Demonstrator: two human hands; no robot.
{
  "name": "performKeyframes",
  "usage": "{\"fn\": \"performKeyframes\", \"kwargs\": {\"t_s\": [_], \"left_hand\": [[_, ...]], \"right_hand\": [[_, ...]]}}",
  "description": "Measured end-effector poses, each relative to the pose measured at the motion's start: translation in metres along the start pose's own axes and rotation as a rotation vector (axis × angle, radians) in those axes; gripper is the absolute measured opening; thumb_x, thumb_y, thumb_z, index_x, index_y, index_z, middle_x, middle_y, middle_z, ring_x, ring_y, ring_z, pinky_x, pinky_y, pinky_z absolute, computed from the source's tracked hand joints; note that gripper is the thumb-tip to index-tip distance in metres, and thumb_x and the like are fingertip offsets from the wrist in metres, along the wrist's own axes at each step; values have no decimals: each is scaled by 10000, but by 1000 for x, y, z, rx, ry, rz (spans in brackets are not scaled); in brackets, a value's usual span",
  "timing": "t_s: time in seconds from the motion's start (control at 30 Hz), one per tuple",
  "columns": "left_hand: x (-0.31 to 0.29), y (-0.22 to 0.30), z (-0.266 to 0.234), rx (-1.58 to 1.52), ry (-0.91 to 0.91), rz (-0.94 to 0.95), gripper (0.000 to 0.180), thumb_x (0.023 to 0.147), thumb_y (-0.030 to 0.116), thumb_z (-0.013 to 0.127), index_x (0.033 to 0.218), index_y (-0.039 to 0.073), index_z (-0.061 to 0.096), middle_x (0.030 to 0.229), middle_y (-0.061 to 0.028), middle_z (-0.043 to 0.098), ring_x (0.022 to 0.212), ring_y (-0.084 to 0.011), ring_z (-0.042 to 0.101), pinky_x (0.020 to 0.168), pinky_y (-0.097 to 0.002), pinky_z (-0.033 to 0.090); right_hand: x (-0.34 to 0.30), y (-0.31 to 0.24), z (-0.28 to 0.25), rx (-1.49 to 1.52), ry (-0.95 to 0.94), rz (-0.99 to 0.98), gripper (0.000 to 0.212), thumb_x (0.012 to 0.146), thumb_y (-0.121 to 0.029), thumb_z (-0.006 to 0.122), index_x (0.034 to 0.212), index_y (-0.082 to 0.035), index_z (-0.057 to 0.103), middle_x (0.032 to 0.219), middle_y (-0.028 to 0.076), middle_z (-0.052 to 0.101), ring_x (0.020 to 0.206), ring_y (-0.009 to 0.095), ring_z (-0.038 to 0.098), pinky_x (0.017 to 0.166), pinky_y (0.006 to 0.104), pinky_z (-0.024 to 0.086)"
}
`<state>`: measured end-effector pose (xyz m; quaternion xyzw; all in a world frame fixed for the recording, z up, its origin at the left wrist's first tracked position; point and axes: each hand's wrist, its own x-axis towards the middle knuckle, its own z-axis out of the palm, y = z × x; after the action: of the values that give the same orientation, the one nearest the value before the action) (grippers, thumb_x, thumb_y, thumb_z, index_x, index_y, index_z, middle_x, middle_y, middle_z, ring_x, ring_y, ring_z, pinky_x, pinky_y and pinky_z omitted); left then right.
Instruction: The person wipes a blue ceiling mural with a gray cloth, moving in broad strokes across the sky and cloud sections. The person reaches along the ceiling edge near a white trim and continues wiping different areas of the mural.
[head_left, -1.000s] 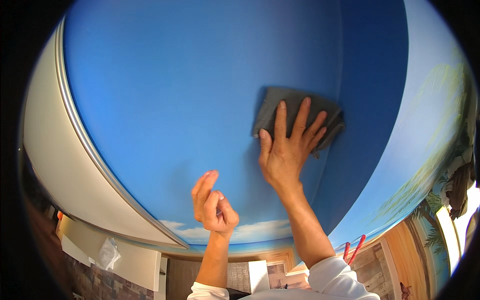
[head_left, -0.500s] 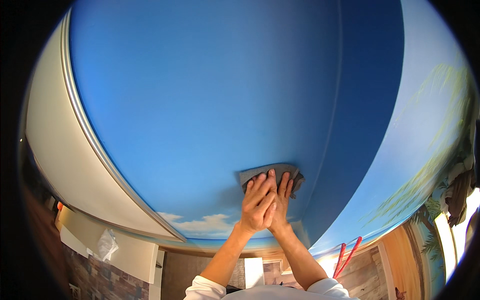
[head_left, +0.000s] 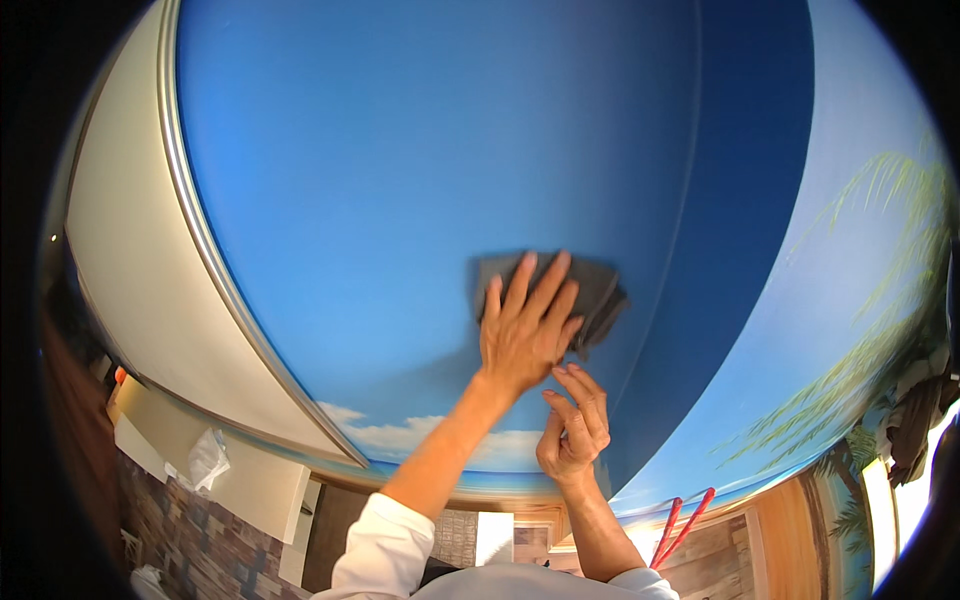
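Note:
A dark grey cloth (head_left: 598, 290) lies pressed against a large blue, sky-painted surface (head_left: 430, 150). My left hand (head_left: 525, 330) holds it there, palm down, with its fingers spread over the cloth. Just below the cloth's lower edge is my right hand (head_left: 575, 425), near my left wrist. Its fingers are loosely bent and apart, and I see nothing in them. The cloth's part under my left palm is hidden.
A pale panel with a metallic trim (head_left: 215, 250) curves along the left. A darker blue strip (head_left: 750, 150) and a wall painted with palm leaves (head_left: 850, 260) run along the right. Red handles (head_left: 682, 525) stand at lower right; a white plastic bag (head_left: 208, 458) lies at lower left.
My left hand and the cloth have moved farther up the blue surface. My right hand has come off the cloth, and its fingers have curled beside my left wrist.

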<state>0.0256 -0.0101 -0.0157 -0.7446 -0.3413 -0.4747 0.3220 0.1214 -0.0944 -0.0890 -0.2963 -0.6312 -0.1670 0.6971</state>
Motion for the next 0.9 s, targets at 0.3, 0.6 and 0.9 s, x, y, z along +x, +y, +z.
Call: {"fn": "performKeyframes", "kwargs": {"t_s": [0.3,0.6,0.9], "left_hand": [[32,-28,-34,118,-13,-84,403,883,395,737,1235,205,690,1627,-109,404,1466,-494,324,1066,-767,252],[71,-55,-50,113,42,-3,434,893,405,730,1272,202,675,1617,-106,409,1487,-462,301,1082,-744,267],[33,-91,-83,252,25,-163,431,937,424,672,1276,159,654,1627,-197,372,1495,-530,256,1114,-755,195]], "right_hand": [[10,-12,18,164,-37,41,303,731,216,603,951,29,697,1034,163,747,974,346,728,800,387,598],[36,-17,49,185,29,-12,304,761,215,584,981,34,690,1024,165,741,944,351,717,805,401,591],[14,-24,64,244,-38,83,262,764,196,579,933,35,697,1020,164,743,962,361,711,839,414,587]]}}
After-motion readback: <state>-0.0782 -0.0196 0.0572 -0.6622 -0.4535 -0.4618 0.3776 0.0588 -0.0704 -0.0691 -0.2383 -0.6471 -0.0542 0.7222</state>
